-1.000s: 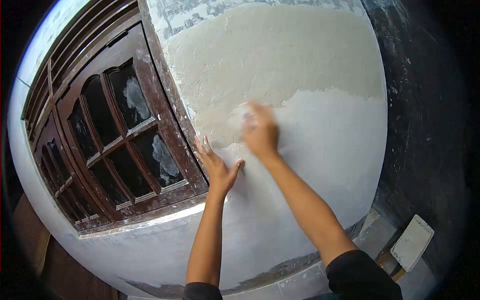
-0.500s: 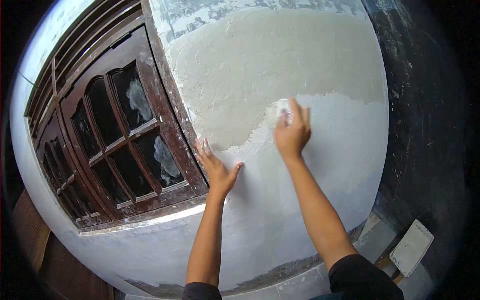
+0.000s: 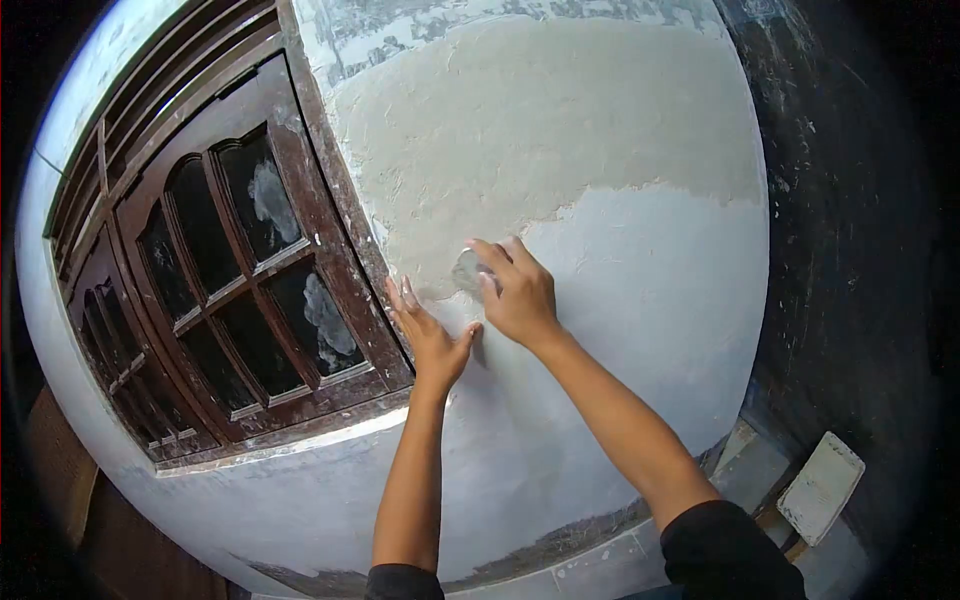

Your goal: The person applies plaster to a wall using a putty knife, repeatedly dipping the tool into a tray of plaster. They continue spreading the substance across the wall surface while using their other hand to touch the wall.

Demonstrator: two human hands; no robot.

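While the right hand point(image 3: 520, 295) curls shut over a small grey rubbing pad point(image 3: 466, 270) and presses it to the pale plastered wall point(image 3: 600, 400), I read the step from my feed as smoothing along the ragged line where the rough beige plaster patch point(image 3: 540, 120) meets the smoother white coat point(image 3: 650, 290). The pad sits right on that line, near the dark brown wooden window frame point(image 3: 345, 230), and only its grey edge shows past the fingertips. The left hand point(image 3: 428, 335) lies open, palm flat and fingers spread on the white coat, just below the pad and beside the frame; it looks to me like a brace. As I judge it, the next stroke calls for even pressure and a sweep to the right or upward into the beige patch, since the rough area runs broad and unobstructed that way. To the left the margin is tight, so a stroke there risks scuffing the wood or the arched glass panes point(image 3: 255, 200). A downward pass has little space, with the left thumb near the right wrist. At lower right a white rectangular board point(image 3: 822, 487) leans by the dark side wall point(image 3: 850, 220), well apart from both hands.
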